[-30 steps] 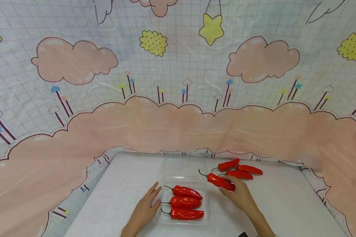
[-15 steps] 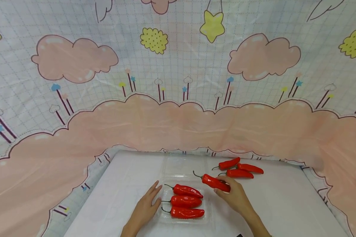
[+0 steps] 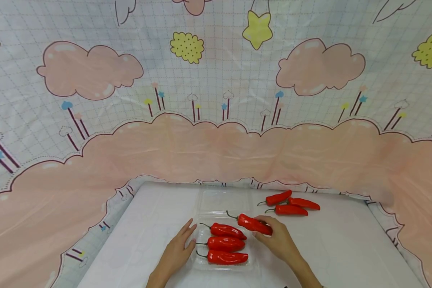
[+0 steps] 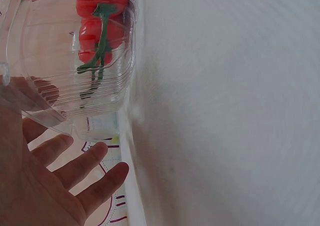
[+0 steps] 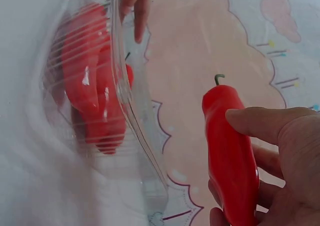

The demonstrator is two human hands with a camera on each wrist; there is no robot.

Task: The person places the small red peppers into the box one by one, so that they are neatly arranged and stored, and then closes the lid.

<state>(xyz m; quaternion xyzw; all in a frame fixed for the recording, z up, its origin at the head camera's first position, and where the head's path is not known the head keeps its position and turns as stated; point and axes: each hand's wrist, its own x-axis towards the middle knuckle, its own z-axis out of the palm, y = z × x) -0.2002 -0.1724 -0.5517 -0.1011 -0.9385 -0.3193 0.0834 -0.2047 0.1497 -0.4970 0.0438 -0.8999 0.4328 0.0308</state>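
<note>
My right hand point(image 3: 279, 240) pinches a long red pepper point(image 5: 230, 151) between thumb and fingers, its green stem pointing left in the head view. That pepper is held just right of the upper end of a clear plastic clamshell box point(image 3: 251, 260). Three red peppers lie in the box side by side, the nearest pepper point(image 3: 227, 258) at the front, all stems to the left. At the box's left side is my left hand point(image 3: 176, 252), fingers extended. In the left wrist view its fingers point(image 4: 82, 171) are spread by the clear wall; whether all touch it I cannot tell.
The box's clear lid point(image 3: 223, 202) lies folded back behind it. At the back right of the white table point(image 3: 345, 248) lie three more peppers, one red pepper point(image 3: 291, 210) in front. A cloud-patterned cloth point(image 3: 216, 156) rises behind the table.
My right hand has carried the pepper left, away from the back-right peppers and toward the box. The left hand stays at the box's left side.
</note>
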